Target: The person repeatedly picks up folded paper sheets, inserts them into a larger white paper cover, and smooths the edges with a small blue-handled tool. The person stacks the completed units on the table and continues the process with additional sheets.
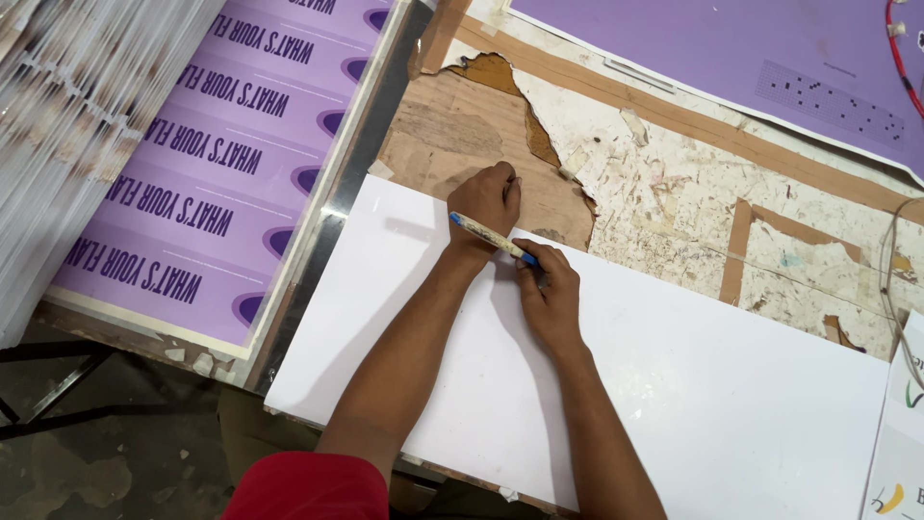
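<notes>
A large white sheet (pixel 693 385) lies flat across a worn worktable. My left hand (pixel 488 200) rests knuckles-up at the sheet's far edge, fingers curled and pressed on the table. My right hand (pixel 549 294) sits just right of it on the sheet and grips a thin pen-like tool (pixel 491 238) with a pale shaft and blue ends. The tool lies slantwise across the back of my left wrist, its tip hidden under my right fingers. Both forearms reach in from the bottom, a red sleeve (pixel 308 486) on the left arm.
The tabletop (pixel 674 193) is scarred, with torn brown paper and tape strips. Purple printed sheets (pixel 231 164) lie at the left beside a metal straightedge (pixel 337 193). A tall stack of sheet edges (pixel 67 125) stands far left. Another purple sheet (pixel 751 58) lies top right, printed cards (pixel 900 453) bottom right.
</notes>
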